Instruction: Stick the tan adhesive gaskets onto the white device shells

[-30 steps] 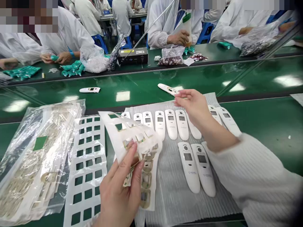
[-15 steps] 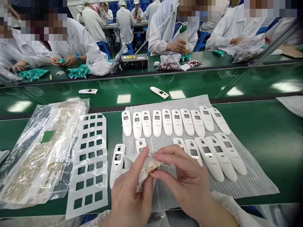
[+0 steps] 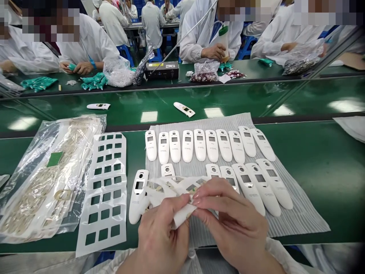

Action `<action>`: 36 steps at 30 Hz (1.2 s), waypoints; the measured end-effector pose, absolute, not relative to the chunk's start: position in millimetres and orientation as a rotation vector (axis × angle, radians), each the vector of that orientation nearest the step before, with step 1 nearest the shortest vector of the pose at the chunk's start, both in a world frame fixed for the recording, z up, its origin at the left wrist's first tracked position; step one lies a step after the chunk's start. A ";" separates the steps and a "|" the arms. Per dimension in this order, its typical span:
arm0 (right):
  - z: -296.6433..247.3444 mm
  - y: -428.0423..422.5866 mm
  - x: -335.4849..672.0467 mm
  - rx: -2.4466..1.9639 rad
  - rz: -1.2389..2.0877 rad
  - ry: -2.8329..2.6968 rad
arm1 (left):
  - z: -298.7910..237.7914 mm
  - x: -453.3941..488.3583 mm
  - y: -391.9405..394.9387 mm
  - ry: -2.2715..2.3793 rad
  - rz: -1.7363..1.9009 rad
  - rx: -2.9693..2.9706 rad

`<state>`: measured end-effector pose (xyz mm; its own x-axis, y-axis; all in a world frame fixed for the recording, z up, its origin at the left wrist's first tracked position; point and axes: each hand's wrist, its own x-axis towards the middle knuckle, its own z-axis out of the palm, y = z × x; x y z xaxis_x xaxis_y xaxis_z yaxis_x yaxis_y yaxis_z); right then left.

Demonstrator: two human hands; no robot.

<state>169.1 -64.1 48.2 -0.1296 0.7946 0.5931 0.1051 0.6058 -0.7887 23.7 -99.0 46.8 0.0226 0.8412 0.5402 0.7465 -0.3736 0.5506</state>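
A green table (image 3: 319, 190) runs across the view and carries a ribbed grey mat (image 3: 296, 217). Far beyond the mat, co-workers in white coats (image 3: 211, 42) sit at another table. Left of the mat lie a clear plastic bag (image 3: 48, 179) of sheets and a white sheet (image 3: 104, 194) punched with square windows. On the mat, white device shells (image 3: 199, 146) lie in two rows, and another shell (image 3: 138, 196) sits at its left edge. Over the mat's near half, the left hand (image 3: 161, 236) and right hand (image 3: 230, 224) hold a curled white backing strip (image 3: 182, 215), their fingers (image 3: 205, 196) pinching it from both sides.
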 end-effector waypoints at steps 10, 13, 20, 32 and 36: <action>49.6 -73.7 182.5 -0.834 0.276 -1.834 | 43.6 27.9 -97.8 1.731 1.212 2.223; 49.3 -75.1 186.1 -0.867 0.238 -1.831 | 41.9 29.1 -96.0 1.739 1.202 2.230; 50.2 -74.4 191.7 -0.954 0.347 -1.829 | 37.5 35.2 -92.1 1.797 1.078 2.268; 52.2 -85.1 202.2 -0.986 0.640 -1.671 | 30.7 40.2 -65.0 1.799 0.824 2.373; 61.3 -85.0 229.8 -0.950 0.754 -1.764 | 29.6 40.6 -55.5 1.854 0.803 2.362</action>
